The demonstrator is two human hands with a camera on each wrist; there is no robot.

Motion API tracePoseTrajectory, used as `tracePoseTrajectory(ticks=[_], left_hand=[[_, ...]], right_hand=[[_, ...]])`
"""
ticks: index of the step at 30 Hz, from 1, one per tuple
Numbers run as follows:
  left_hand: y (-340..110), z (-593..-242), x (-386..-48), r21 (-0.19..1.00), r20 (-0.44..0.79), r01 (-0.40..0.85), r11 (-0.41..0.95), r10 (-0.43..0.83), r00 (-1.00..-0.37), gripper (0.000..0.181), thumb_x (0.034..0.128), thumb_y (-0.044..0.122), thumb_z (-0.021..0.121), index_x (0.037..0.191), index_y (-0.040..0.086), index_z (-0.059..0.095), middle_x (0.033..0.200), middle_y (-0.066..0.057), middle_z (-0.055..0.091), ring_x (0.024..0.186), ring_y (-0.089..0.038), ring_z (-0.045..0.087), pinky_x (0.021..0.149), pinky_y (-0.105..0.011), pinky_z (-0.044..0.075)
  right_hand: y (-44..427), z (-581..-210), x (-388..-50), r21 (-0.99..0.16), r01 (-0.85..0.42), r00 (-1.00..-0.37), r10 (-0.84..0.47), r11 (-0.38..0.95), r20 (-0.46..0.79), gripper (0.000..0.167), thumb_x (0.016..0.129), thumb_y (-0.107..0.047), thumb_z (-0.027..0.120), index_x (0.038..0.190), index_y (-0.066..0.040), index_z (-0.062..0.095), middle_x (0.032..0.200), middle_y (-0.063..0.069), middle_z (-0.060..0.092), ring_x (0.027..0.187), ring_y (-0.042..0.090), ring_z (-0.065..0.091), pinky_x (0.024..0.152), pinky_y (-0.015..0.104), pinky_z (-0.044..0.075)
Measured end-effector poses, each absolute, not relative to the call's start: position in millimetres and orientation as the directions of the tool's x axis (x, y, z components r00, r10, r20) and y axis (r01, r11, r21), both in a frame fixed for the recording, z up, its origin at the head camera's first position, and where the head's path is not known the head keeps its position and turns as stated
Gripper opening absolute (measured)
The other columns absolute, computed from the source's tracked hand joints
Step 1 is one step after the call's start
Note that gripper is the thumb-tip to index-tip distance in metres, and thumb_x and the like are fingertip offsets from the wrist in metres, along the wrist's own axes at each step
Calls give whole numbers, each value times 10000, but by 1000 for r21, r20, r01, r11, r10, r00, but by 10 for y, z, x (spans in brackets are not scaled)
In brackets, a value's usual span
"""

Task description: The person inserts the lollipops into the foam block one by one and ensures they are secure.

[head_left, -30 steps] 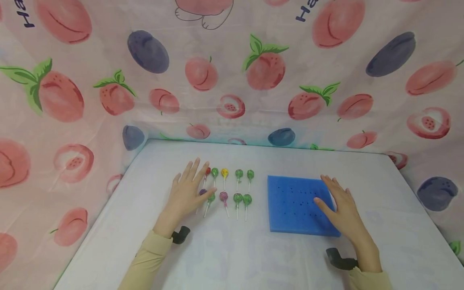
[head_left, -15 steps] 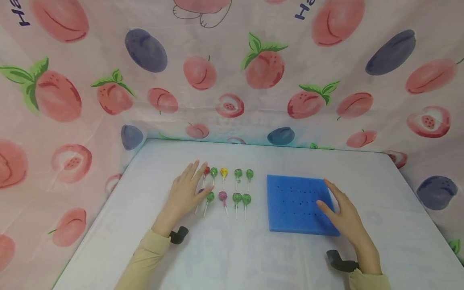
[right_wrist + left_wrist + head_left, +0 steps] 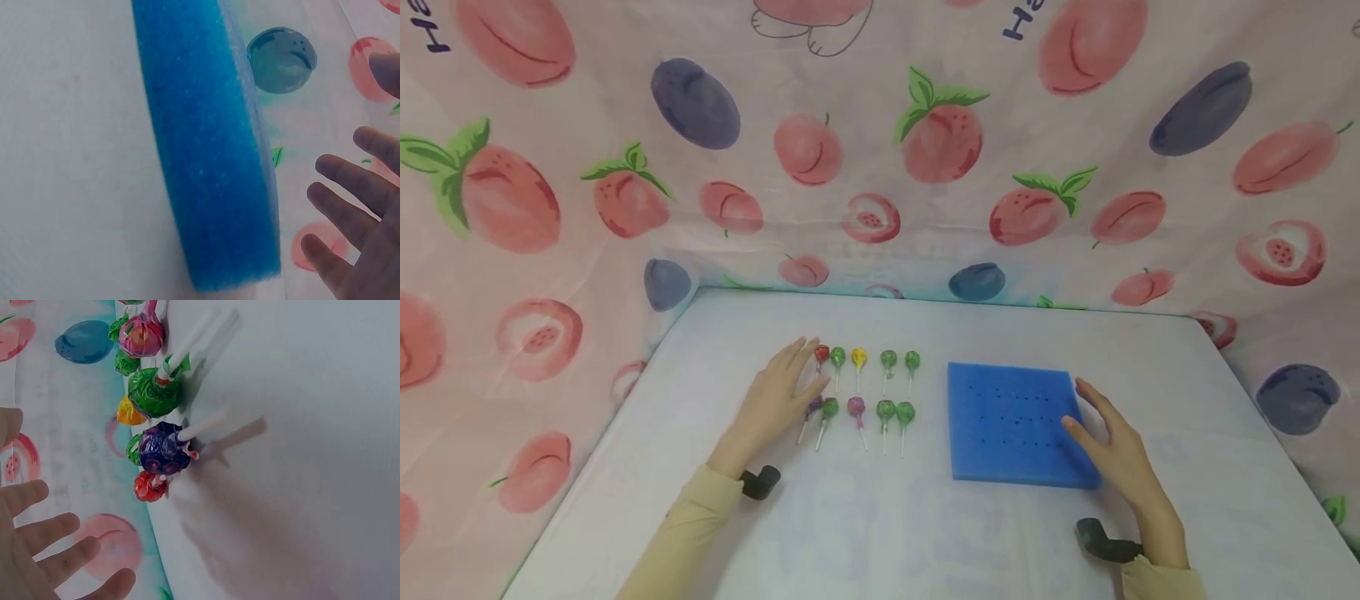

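Observation:
Wrapped lollipops lie in two rows on the white table. At the left end are a red lollipop (image 3: 822, 353) and a purple lollipop (image 3: 164, 449); a yellow lollipop (image 3: 858, 357), a pink lollipop (image 3: 856, 406) and several green ones follow. My left hand (image 3: 769, 407), fingers spread and relaxed, hovers beside the left end and holds nothing. A flat blue foam block (image 3: 1000, 458) with small holes in its top lies to the right. Beside its right edge my right hand (image 3: 1116, 450) is held with fingers apart; the right wrist view shows a gap between fingers and foam.
Behind the white table (image 3: 850, 533) hangs a fruit-print cloth (image 3: 955, 233), which also covers both sides. A black wrist mount (image 3: 762, 482) sits at the left wrist, another black mount (image 3: 1105, 542) at the right. Bare table separates the lollipops from the foam block.
My left hand has drawn back a little to the left, uncovering more of the red and purple lollipops. The right hand has shifted off the foam's top toward its right edge.

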State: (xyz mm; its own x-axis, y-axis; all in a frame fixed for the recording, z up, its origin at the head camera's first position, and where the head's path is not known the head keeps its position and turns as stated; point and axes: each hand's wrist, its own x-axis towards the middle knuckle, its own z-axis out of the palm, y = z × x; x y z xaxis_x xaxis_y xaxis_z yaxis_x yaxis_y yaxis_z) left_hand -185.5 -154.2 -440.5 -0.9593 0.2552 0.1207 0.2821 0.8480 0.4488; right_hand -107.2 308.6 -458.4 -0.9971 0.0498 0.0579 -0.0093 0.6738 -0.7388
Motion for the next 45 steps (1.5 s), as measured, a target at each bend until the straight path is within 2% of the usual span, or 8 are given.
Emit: tracePoseTrajectory(ticks=[8,15,23,31,36,45], left_hand=[[-1572,-4443,-1922,526,41,217,822,231,-972,626,961,435,525,1500,199,310,1550,-106,341,1436,-348,304,1145,-563,297],[-1567,-4470,-2013,570,9,190,800,225,-974,601,968,404,524,1489,174,335,1532,-126,364,1420,-373,321,1139,-579,296],[-1553,-4519,-2132,551,-11,198,811,244,-970,594,970,386,522,1477,127,353,1503,-168,398,1399,-393,350,1138,-573,302],[-1580,-4507,-2194,567,-26,186,802,242,-970,591,971,366,516,1477,108,348,1507,-188,386,1401,-402,339,1148,-573,279],[-1620,-4518,-2205,568,-47,172,805,240,-970,587,975,365,511,1478,112,347,1512,-181,381,1412,-385,329,1162,-557,265],[-1662,-4498,-2312,552,-95,157,819,249,-964,576,978,349,507,1476,111,344,1509,-184,386,1415,-382,328,1159,-553,280]], right_hand=[[3120,-4629,-1066,-754,1,-999,36,657,30,704,953,-351,573,1537,-191,213,1534,240,312,1394,514,250,1001,775,212],[3170,-4713,-1077,-749,7,-999,44,663,30,703,960,-354,563,1531,-137,216,1509,277,329,1369,503,296,1073,679,260],[3235,-4750,-1048,-753,41,-999,42,657,-18,708,958,-376,562,1519,-94,236,1495,296,336,1356,502,317,1071,657,286],[3318,-4786,-1069,-763,43,-999,13,645,-45,718,948,-366,580,1513,-74,244,1513,289,311,1365,519,301,1070,682,266],[3316,-4785,-1062,-754,31,-999,-12,656,-51,702,931,-335,616,1484,-38,301,1501,291,330,1376,511,272,1087,666,246],[3319,-4789,-1032,-738,46,-996,-24,673,-84,695,917,-295,639,1477,-33,320,1514,307,286,1383,537,229,1096,685,204]])
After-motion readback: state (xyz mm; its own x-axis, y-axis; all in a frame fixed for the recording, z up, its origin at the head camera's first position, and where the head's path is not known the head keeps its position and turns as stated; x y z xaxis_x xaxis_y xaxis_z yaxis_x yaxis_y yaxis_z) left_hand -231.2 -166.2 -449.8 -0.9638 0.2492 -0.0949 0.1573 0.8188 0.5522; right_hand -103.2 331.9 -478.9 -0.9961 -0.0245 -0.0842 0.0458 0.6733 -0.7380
